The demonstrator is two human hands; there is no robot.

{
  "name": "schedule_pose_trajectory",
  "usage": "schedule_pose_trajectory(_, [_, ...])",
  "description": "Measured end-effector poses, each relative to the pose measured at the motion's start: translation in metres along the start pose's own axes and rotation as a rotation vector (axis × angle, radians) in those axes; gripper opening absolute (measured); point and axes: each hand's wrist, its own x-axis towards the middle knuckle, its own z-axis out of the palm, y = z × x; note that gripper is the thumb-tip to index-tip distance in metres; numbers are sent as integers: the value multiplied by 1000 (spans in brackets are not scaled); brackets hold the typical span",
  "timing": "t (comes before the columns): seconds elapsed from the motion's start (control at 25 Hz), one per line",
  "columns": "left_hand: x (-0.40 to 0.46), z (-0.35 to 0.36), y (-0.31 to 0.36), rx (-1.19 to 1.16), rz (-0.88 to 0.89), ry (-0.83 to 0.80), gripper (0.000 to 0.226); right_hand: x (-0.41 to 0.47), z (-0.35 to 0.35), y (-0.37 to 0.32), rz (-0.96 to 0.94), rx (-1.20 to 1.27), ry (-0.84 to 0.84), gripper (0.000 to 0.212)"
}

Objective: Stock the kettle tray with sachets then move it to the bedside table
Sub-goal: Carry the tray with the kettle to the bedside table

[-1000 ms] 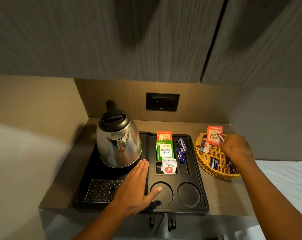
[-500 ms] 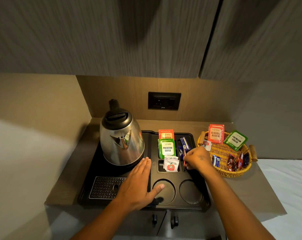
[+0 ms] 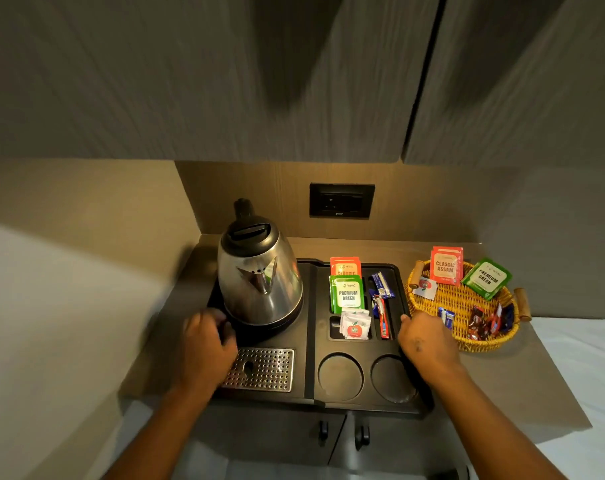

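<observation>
The black tray [image 3: 309,341] sat on the counter [image 3: 522,382] with the kettle [image 3: 259,278] and sachets [image 3: 347,296] in it. The left hand [image 3: 205,344] curled over its left edge, the right hand [image 3: 427,341] over its right edge beside the basket [image 3: 467,306]; how firmly either gripped, I could not tell.

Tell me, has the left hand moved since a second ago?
Yes. The left hand slid left across the tray, from beside the cup recess to the left edge by the kettle.
</observation>
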Motion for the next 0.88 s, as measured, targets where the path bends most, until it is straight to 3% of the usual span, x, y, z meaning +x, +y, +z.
schedule_pose_trajectory(0.12, [38, 4, -28, 184, -186, -130, 33, 0, 5, -9, 20, -4, 27, 41])
schedule_pose_trajectory(0.24, [53, 15, -23, 199, -360, -346, 47, -2, 10, -10, 65, -2, 62, 42])
schedule_pose_trajectory(0.52, [53, 11, -23, 73, -411, -268, 37, -12, 16, -20, 169, 122, 136, 41])
schedule_pose_trajectory(0.6, [54, 2, -28, 151, -302, -280, 37, -17, 17, -25, 160, 105, 142, 41])
schedule_pose_trajectory(0.88, [64, -39, -17, 107, -303, -166, 47, -25, -33, -44, 86, 92, 236, 39])
